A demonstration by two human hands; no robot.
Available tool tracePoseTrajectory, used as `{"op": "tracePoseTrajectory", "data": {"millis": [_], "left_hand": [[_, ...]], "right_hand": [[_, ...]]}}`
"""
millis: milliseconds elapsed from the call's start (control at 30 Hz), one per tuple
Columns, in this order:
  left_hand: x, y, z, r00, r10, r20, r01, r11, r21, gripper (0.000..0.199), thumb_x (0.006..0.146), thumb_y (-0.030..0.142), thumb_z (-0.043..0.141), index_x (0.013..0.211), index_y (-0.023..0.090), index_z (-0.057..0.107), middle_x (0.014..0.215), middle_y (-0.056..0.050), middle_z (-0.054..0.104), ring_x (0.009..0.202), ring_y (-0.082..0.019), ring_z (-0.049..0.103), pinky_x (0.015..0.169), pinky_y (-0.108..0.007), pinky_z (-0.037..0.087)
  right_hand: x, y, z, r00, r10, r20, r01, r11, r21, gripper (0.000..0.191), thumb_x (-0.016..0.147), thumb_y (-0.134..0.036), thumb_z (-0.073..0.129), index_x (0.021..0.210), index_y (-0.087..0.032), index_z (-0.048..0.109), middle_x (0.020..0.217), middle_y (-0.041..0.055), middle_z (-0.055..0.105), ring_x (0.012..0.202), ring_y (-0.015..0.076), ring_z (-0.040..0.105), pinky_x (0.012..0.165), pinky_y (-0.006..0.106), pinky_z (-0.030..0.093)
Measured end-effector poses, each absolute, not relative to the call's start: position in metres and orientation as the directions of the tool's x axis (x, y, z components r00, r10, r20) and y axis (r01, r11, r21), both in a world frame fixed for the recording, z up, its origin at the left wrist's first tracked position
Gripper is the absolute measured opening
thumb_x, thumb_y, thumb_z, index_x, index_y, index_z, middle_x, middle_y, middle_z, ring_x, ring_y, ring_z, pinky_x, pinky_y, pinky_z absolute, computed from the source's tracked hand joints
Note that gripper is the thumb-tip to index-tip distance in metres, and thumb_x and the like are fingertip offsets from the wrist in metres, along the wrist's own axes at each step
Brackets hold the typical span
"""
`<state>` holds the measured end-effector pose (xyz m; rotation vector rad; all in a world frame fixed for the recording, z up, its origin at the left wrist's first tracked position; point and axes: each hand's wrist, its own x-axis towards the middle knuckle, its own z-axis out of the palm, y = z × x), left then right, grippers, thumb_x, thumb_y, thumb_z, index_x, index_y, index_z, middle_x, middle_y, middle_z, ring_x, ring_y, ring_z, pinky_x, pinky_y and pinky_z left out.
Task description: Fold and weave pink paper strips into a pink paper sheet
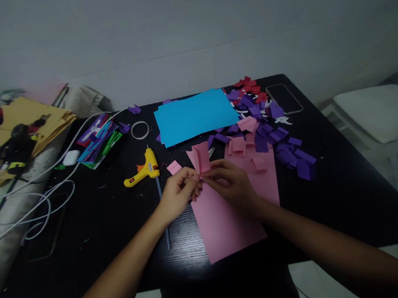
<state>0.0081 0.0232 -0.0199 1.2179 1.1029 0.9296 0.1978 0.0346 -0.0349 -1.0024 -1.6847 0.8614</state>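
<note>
Both hands meet near the middle of the black table, pinching the lower end of a folded pink paper piece (201, 155) that stands upright. My left hand (180, 192) grips it from the left with thumb and fingers. From the right, my right hand (231, 183) pinches the same piece. Beneath the right hand lie large pink paper sheets (226, 229). A small pink paper strip (174, 167) rests just beyond the left hand. Partly hidden behind the pink piece are what look like scissor blades (212, 153).
A yellow glue gun (147, 167) with a glue stick lies left of the hands. Blue sheets (196, 117) lie behind them. Purple paper pieces (285, 153), with red and pink ones, spread at right. White cables (48, 202) and colored paper scraps (101, 138) occupy the left.
</note>
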Motion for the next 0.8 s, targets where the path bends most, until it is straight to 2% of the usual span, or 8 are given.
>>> {"op": "tracePoseTrajectory", "data": {"millis": [200,333,600,800], "left_hand": [[0.0092,0.0226,-0.0182,0.216,0.966,-0.142,0.054,0.134,0.99,0.027,0.089,0.04,0.074,0.087,0.016,0.062,0.068,0.0,0.066,0.054,-0.01,0.06,0.047,-0.02,0.051],[0.0092,0.0232,-0.0165,0.232,0.963,-0.136,0.056,0.126,0.99,0.024,0.089,0.037,0.073,0.084,0.016,0.062,0.065,0.0,0.065,0.05,-0.009,0.057,0.046,-0.019,0.05],[0.0081,0.0242,-0.0186,0.236,0.962,-0.139,0.057,0.129,0.99,0.032,0.092,0.044,0.071,0.082,0.015,0.063,0.064,0.0,0.065,0.049,-0.009,0.058,0.046,-0.02,0.049],[0.0079,0.0241,-0.0197,0.228,0.964,-0.136,0.046,0.128,0.991,0.035,0.094,0.047,0.068,0.081,0.015,0.064,0.065,-0.001,0.066,0.049,-0.01,0.059,0.046,-0.02,0.049]], "right_hand": [[0.1978,0.0333,-0.0328,-0.21,0.912,0.352,0.219,0.395,-0.892,0.008,0.092,-0.025,0.073,0.094,-0.026,0.08,0.101,0.007,0.072,0.09,0.0204,0.072,0.076,0.034,0.061],[0.1973,0.0327,-0.0333,-0.218,0.896,0.386,0.197,0.428,-0.882,0.01,0.093,-0.022,0.072,0.095,-0.025,0.08,0.1,0.0071,0.072,0.091,0.0201,0.073,0.077,0.034,0.061],[0.1972,0.0342,-0.0381,-0.222,0.842,0.492,0.193,0.533,-0.824,0.012,0.093,-0.016,0.072,0.097,-0.023,0.08,0.098,0.0062,0.074,0.088,0.0177,0.074,0.076,0.032,0.062],[0.1971,0.0334,-0.0371,-0.209,0.835,0.509,0.232,0.548,-0.804,0.01,0.092,-0.014,0.074,0.094,-0.022,0.08,0.096,0.0062,0.075,0.087,0.018,0.075,0.075,0.031,0.063]]}}
